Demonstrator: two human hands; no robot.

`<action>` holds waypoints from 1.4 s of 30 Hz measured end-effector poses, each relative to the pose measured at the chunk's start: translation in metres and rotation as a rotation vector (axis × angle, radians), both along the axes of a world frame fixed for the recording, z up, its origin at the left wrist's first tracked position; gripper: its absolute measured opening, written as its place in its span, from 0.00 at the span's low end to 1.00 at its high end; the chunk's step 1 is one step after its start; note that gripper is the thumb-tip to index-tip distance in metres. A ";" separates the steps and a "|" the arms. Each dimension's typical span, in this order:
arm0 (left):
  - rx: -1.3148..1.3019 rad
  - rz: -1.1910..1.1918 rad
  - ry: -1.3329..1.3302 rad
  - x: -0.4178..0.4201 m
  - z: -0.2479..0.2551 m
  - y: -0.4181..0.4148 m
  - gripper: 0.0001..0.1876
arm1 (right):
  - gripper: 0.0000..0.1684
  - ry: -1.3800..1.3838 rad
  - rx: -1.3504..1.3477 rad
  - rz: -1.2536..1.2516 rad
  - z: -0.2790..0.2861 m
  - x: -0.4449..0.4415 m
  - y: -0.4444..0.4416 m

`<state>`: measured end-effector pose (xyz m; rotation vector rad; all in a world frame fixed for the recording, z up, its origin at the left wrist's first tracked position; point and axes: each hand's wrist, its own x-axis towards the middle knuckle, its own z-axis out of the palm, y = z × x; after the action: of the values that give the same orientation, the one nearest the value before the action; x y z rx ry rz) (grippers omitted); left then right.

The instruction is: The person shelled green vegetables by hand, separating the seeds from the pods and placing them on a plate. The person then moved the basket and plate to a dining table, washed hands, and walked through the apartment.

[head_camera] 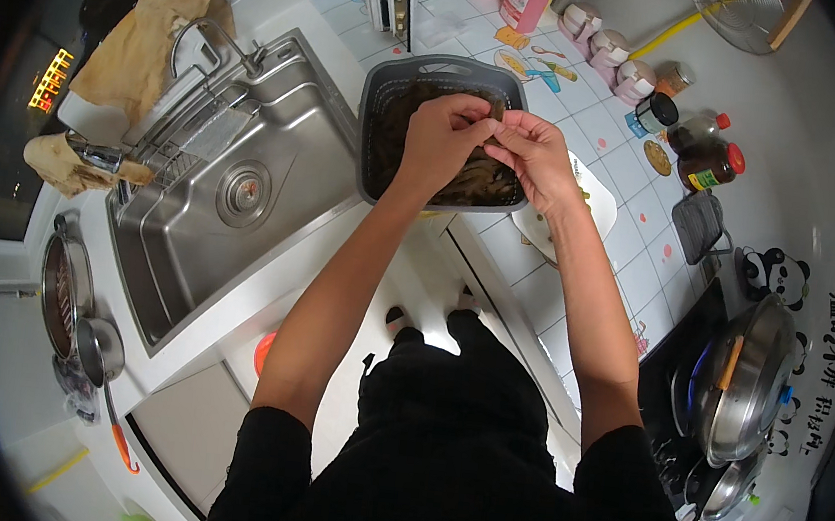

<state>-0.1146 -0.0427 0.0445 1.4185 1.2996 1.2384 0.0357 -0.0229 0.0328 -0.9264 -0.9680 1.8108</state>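
A grey plastic basket point(369, 135) stands at the counter corner, to the right of the sink. Dark brown, wet-looking strips of food point(482, 180) lie in it; their kind I cannot tell. Above the basket my left hand point(448, 135) and my right hand point(533, 151) meet at the fingertips, pinching one brownish piece point(497, 111) between them. Under my right forearm a white plate point(600, 203) shows in part, with some small green bits on it.
Left of the basket is a steel sink point(243, 191) with a faucet point(252, 60) and a wire rack point(178, 162). Jars, a red-capped bottle point(706, 164) and lidded spice pots point(607, 49) line the wall. A lidded steel wok point(749, 383) sits on the stove at the right.
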 end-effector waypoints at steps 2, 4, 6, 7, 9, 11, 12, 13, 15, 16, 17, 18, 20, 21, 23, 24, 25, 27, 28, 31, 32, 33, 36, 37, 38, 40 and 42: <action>0.004 -0.024 -0.006 0.001 0.000 0.006 0.08 | 0.05 0.029 -0.031 -0.013 0.001 0.003 -0.001; -0.033 -0.033 -0.101 0.006 0.000 0.010 0.08 | 0.05 0.119 -0.081 -0.028 -0.002 0.008 -0.001; -0.086 -0.050 -0.241 0.011 0.000 0.013 0.08 | 0.06 0.272 -0.152 -0.040 -0.008 0.012 -0.002; -0.121 -0.064 -0.334 0.014 0.000 0.013 0.08 | 0.07 0.338 -0.192 -0.042 -0.010 0.012 -0.003; -0.195 -0.094 -0.499 0.019 -0.002 0.015 0.07 | 0.09 0.470 -0.273 -0.046 -0.011 0.009 -0.008; -0.274 -0.127 -0.642 0.025 -0.004 0.017 0.07 | 0.12 0.483 -0.297 -0.040 -0.006 0.009 -0.011; -0.306 -0.139 -0.648 0.028 0.001 0.015 0.07 | 0.13 0.500 -0.296 -0.021 -0.007 0.012 -0.010; -0.314 -0.157 -0.675 0.029 0.000 0.015 0.07 | 0.14 0.517 -0.294 -0.003 -0.008 0.014 -0.009; -0.329 -0.194 -0.729 0.032 -0.001 0.015 0.07 | 0.12 0.496 -0.300 -0.061 -0.015 0.027 -0.007; -0.395 -0.126 -0.763 0.038 0.004 0.013 0.07 | 0.12 0.484 -0.302 -0.092 -0.018 0.035 -0.007; -0.405 -0.162 -0.743 0.041 0.004 0.014 0.07 | 0.12 0.473 -0.304 -0.122 -0.022 0.042 -0.006; -0.416 -0.193 -0.723 0.044 0.002 0.013 0.07 | 0.11 0.401 -0.299 -0.241 -0.012 0.041 -0.011; -0.450 -0.226 -0.693 0.051 -0.001 0.012 0.08 | 0.09 0.328 -0.197 -0.265 -0.009 0.053 -0.015; -0.462 -0.224 -0.688 0.058 -0.005 0.012 0.09 | 0.09 0.288 -0.146 -0.278 -0.008 0.059 -0.018; -0.486 -0.223 -0.677 0.073 -0.013 0.013 0.11 | 0.10 0.148 -0.096 -0.313 -0.001 0.070 -0.024; -0.514 -0.227 -0.713 0.081 -0.011 0.010 0.12 | 0.11 0.104 -0.086 -0.301 -0.001 0.079 -0.026; -0.527 -0.243 -0.699 0.088 -0.013 0.010 0.12 | 0.12 0.060 -0.077 -0.289 0.000 0.087 -0.029; -0.553 -0.276 -0.669 0.099 -0.019 0.009 0.11 | 0.12 0.004 -0.089 -0.300 0.004 0.100 -0.035; -0.577 -0.283 -0.645 0.103 -0.021 0.008 0.10 | 0.11 -0.021 -0.082 -0.298 0.004 0.107 -0.038; -0.533 -0.229 -0.443 0.121 -0.019 0.003 0.08 | 0.10 -0.053 -0.087 -0.334 0.006 0.122 -0.046; -0.451 -0.271 -0.401 0.126 -0.018 -0.001 0.08 | 0.09 -0.054 -0.092 -0.362 0.002 0.127 -0.048; -0.366 -0.308 -0.358 0.129 -0.018 -0.004 0.08 | 0.09 -0.054 -0.096 -0.386 -0.002 0.131 -0.050; -0.188 -0.347 -0.199 0.139 -0.024 -0.009 0.08 | 0.09 -0.025 -0.109 -0.474 -0.007 0.140 -0.055; -0.142 -0.345 -0.140 0.141 -0.028 -0.010 0.09 | 0.09 -0.025 -0.109 -0.478 -0.007 0.140 -0.057; -0.115 -0.322 -0.094 0.144 -0.031 -0.011 0.09 | 0.09 -0.026 -0.109 -0.481 -0.006 0.141 -0.060; -0.053 -0.292 0.042 0.152 -0.024 -0.017 0.08 | 0.08 -0.031 -0.109 -0.511 -0.007 0.142 -0.063; -0.023 -0.260 0.153 0.157 -0.016 -0.023 0.07 | 0.08 -0.037 -0.106 -0.557 -0.009 0.143 -0.065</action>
<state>0.0423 -0.0660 0.0288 1.6339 1.1806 0.9551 0.1783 -0.0876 0.0240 -1.1628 -0.5600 1.3804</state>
